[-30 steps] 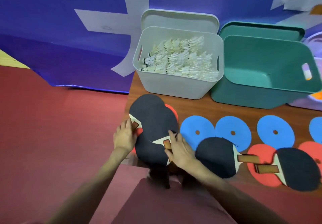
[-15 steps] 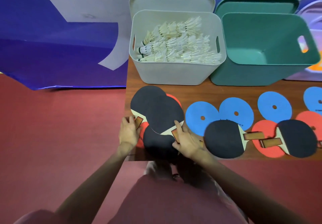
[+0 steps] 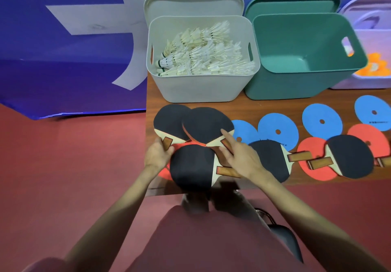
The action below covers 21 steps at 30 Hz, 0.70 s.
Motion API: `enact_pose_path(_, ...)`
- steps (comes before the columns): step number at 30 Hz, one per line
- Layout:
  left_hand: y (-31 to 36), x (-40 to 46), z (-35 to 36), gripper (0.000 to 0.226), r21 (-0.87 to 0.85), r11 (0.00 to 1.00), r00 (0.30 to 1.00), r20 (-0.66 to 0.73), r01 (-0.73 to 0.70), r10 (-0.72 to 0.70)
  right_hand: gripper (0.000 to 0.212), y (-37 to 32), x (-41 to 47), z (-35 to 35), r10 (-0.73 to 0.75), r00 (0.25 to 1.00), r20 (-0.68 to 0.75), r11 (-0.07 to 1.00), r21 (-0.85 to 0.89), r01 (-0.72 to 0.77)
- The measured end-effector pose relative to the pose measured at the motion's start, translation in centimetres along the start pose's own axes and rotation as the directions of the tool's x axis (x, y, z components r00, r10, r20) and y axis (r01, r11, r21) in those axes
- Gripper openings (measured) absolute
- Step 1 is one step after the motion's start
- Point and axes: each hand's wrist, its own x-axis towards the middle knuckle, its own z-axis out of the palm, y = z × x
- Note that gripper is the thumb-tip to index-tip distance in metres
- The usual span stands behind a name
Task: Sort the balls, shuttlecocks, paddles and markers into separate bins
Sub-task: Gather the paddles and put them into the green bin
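Left hand (image 3: 158,154): I see its fingers curled round the handle of the far-left paddle (image 3: 169,121).
Right hand (image 3: 241,158): fingers spread wide across two paddle handles, forefinger on the middle paddle (image 3: 206,124).
Near paddle (image 3: 191,169): at the table (image 3: 264,102) edge.
Shuttlecocks (image 3: 203,53): fill the white bin (image 3: 201,87).
Green bin (image 3: 296,79): beside it.

Left hand (image 3: 157,152) curled, right hand (image 3: 239,158) spread (forefinger extended).

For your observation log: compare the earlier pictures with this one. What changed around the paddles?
The left hand now grips a paddle handle it only touched before. The right hand shifted little, staying on the overlapping paddles. Bins and markers stayed put.
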Motion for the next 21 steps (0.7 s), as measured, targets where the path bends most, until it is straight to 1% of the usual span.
enact_pose_path(2,0.3,-0.7,-0.4,0.024,-0.036,0.998,0.999,-0.021,-0.05,0.049,0.054,1.4,-1.4,-0.6,0.025,0.997,-0.076,0.994,0.105,-0.016)
enact_pose_path(4,0.8,-1.9,-0.7,0.022,-0.029,0.994,0.994,-0.034,-0.109,0.108,0.053,3.0,-2.9,-1.1,0.04,0.986,-0.164,0.974,0.228,-0.001)
enact_pose_path(6,1.6,-3.3,-0.7,0.022,-0.018,0.981,0.98,-0.043,-0.193,0.192,0.053,4.5,-4.3,-1.5,0.077,0.966,-0.247,0.95,0.312,0.004)
enact_pose_path(10,4.9,-5.3,-0.3,0.018,-0.004,0.943,0.941,-0.056,-0.334,0.333,0.052,6.7,-6.2,-2.8,0.172,0.896,-0.408,0.932,0.361,-0.014)
enact_pose_path(12,7.0,-5.7,-0.1,0.019,-0.012,0.916,0.915,-0.058,-0.4,0.399,0.052,8.2,-6.5,-3.6,0.215,0.859,-0.465,0.916,0.4,-0.013)
enact_pose_path(16,12.5,-5.7,-0.3,0.022,-0.094,0.831,0.836,-0.068,-0.549,0.545,0.053,11.4,-6.0,-6.6,0.297,0.811,-0.504,0.877,0.479,-0.024)
enact_pose_path(19,17.8,-4.6,-0.5,0.031,-0.077,0.783,0.786,-0.093,-0.617,0.611,0.053,13.5,-5.3,-9.4,0.324,0.788,-0.523,0.858,0.514,-0.011)
enact_pose_path(21,21.8,-3.5,-0.7,0.029,-0.071,0.752,0.756,-0.074,-0.655,0.651,0.052,14.8,-4.4,-11.5,0.348,0.77,-0.535,0.849,0.529,-0.017)
